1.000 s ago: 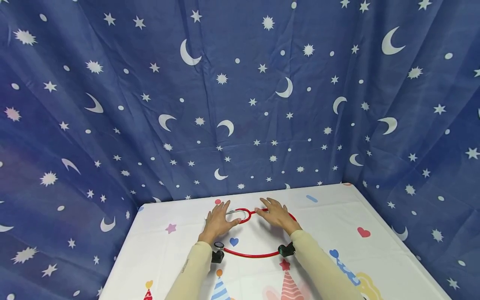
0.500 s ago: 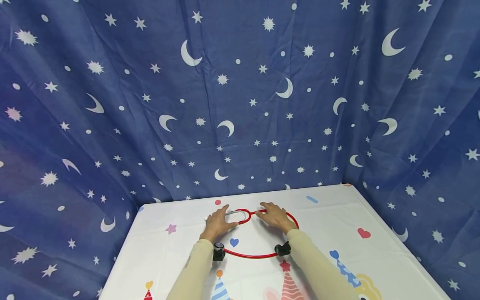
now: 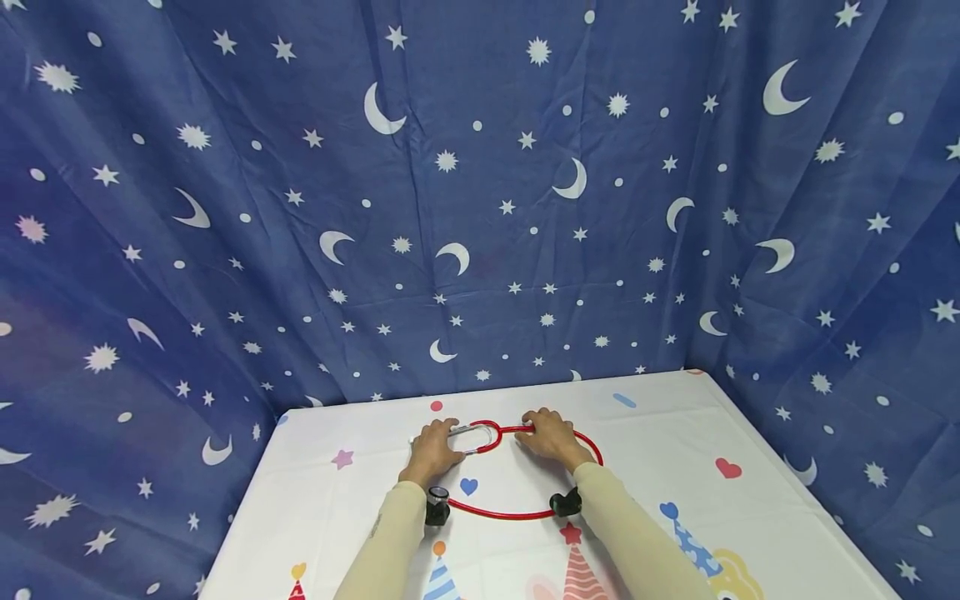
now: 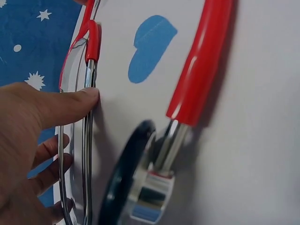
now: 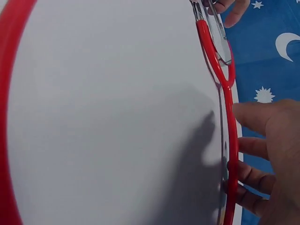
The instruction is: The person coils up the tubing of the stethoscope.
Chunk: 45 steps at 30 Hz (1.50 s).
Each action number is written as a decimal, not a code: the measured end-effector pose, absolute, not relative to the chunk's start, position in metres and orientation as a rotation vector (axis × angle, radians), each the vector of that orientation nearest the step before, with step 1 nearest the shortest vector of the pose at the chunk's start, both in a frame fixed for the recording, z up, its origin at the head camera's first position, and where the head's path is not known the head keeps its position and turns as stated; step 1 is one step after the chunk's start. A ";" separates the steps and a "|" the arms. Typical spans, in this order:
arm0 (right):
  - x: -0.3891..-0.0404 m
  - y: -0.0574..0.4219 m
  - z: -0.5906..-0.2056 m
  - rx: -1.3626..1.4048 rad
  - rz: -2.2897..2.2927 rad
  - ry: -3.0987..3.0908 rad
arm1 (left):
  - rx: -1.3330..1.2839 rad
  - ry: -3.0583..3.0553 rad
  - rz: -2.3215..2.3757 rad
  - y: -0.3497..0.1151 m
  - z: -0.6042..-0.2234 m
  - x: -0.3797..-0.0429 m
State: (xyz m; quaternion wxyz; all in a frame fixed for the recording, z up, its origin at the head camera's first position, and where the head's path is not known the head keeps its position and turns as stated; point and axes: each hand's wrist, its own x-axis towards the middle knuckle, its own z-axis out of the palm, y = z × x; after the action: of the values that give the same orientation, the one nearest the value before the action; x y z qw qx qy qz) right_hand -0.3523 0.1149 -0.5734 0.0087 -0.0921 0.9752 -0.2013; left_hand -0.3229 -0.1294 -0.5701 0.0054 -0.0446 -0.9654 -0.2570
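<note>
A red stethoscope lies in a loop on the white table, its metal ear tubes to the left. My left hand holds those tubes, the thumb on the near one and the fingers behind the far one. On the red tubing just right of the fork, my right hand has its thumb and curled fingers against the tube. The round chest piece rests near my left wrist. Part of the ear tubes is hidden behind my left hand.
The white tablecloth carries printed hearts, stars and party hats. Behind the table and at both sides hangs a blue curtain with moons and stars. Black wrist cameras sit close to the lower tubing.
Both hands have come down onto the stethoscope, their spread fingers now curled around it. The left has closed on the ear tubes, the right on the red tubing.
</note>
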 end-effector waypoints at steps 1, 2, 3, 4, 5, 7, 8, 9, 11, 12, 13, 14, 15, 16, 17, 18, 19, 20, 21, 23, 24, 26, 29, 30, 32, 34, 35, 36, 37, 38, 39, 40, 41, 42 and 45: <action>-0.352 0.115 -0.575 -0.291 -0.630 3.050 | -0.145 -3.021 -0.805 -0.129 -0.570 -0.322; -0.351 0.115 -0.576 -0.293 -0.639 3.052 | -0.151 -3.018 -0.808 -0.130 -0.570 -0.321; -0.351 0.115 -0.577 -0.296 -0.643 3.056 | -0.157 -3.020 -0.806 -0.130 -0.570 -0.321; -0.350 0.116 -0.579 -0.301 -0.651 3.061 | -0.165 -3.014 -0.811 -0.130 -0.570 -0.320; -0.350 0.116 -0.580 -0.309 -0.654 3.068 | -0.171 -3.011 -0.816 -0.130 -0.571 -0.320; -0.350 0.117 -0.581 -0.333 -0.663 3.087 | -0.176 -3.009 -0.829 -0.129 -0.571 -0.318; -0.350 0.117 -0.581 -0.347 -0.668 3.098 | -0.186 -3.006 -0.832 -0.129 -0.571 -0.318; -0.349 0.117 -0.580 -0.360 -0.672 3.109 | -0.190 -3.008 -0.831 -0.129 -0.571 -0.318; -0.348 0.118 -0.578 -0.391 -0.687 3.131 | -0.197 -3.007 -0.840 -0.130 -0.570 -0.317; -0.347 0.118 -0.576 -0.406 -0.704 3.144 | -0.199 -3.007 -0.845 -0.130 -0.570 -0.316; -0.346 0.118 -0.574 -0.415 -0.725 3.152 | -0.206 -3.005 -0.846 -0.130 -0.570 -0.316; -0.346 0.118 -0.571 -0.429 -0.740 3.162 | -0.210 -3.004 -0.846 -0.131 -0.569 -0.316; -0.345 0.118 -0.569 -0.441 -0.755 3.170 | -0.209 -3.005 -0.850 -0.131 -0.569 -0.315; -0.345 0.118 -0.567 -0.449 -0.772 3.174 | -0.215 -3.003 -0.852 -0.131 -0.569 -0.315; -0.345 0.118 -0.566 -0.457 -0.793 3.180 | -0.222 -3.000 -0.850 -0.131 -0.568 -0.315; -0.344 0.118 -0.564 -0.456 -0.802 3.182 | -0.230 -2.997 -0.850 -0.131 -0.568 -0.315; -0.344 0.118 -0.564 -0.456 -0.809 3.182 | -0.237 -2.995 -0.847 -0.132 -0.569 -0.315; -0.343 0.119 -0.563 -0.457 -0.813 3.184 | -0.243 -2.996 -0.840 -0.132 -0.569 -0.315; -0.343 0.119 -0.563 -0.459 -0.818 3.187 | -0.249 -2.993 -0.838 -0.132 -0.570 -0.315; -0.341 0.119 -0.562 -0.457 -0.831 3.189 | -0.258 -2.980 -0.827 -0.132 -0.571 -0.315; -0.341 0.120 -0.561 -0.456 -0.835 3.193 | -0.259 -2.973 -0.826 -0.133 -0.571 -0.314; -0.338 0.121 -0.560 -0.445 -0.852 3.199 | -0.251 -2.959 -0.816 -0.132 -0.570 -0.313; -0.334 0.122 -0.557 -0.421 -0.884 3.210 | -0.238 -2.919 -0.806 -0.132 -0.567 -0.311; -0.332 0.122 -0.556 -0.416 -0.896 3.214 | -0.230 -2.910 -0.807 -0.131 -0.565 -0.310; -0.328 0.122 -0.554 -0.413 -0.922 3.223 | -0.222 -2.891 -0.798 -0.131 -0.561 -0.307; -0.324 0.121 -0.551 -0.411 -0.937 3.228 | -0.239 -2.870 -0.786 -0.132 -0.558 -0.305; -0.322 0.121 -0.549 -0.410 -0.942 3.230 | -0.248 -2.859 -0.783 -0.133 -0.557 -0.303; -0.320 0.121 -0.548 -0.404 -0.951 3.231 | -0.260 -2.847 -0.783 -0.133 -0.555 -0.301; -0.318 0.121 -0.547 -0.399 -0.955 3.234 | -0.273 -2.836 -0.779 -0.134 -0.554 -0.299; -0.317 0.121 -0.546 -0.392 -0.965 3.234 | -0.290 -2.824 -0.769 -0.134 -0.553 -0.298; -0.315 0.122 -0.546 -0.385 -0.976 3.231 | -0.303 -2.815 -0.765 -0.135 -0.552 -0.296; -0.313 0.122 -0.545 -0.383 -0.988 3.230 | -0.316 -2.804 -0.757 -0.135 -0.551 -0.293; -0.312 0.123 -0.545 -0.381 -0.995 3.233 | -0.323 -2.801 -0.747 -0.135 -0.550 -0.292; -0.310 0.123 -0.544 -0.374 -1.001 3.234 | -0.334 -2.791 -0.750 -0.135 -0.548 -0.289; -0.304 0.125 -0.543 -0.383 -1.019 3.241 | -0.368 -2.762 -0.749 -0.136 -0.544 -0.282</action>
State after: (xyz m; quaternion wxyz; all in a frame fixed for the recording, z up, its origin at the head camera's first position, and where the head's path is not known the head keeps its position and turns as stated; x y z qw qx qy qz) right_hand -0.3043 0.1252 -0.5430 -0.1384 -0.1108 0.9388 -0.2953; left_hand -0.2824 -0.1356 -0.5435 0.1279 -0.1264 -0.9494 -0.2575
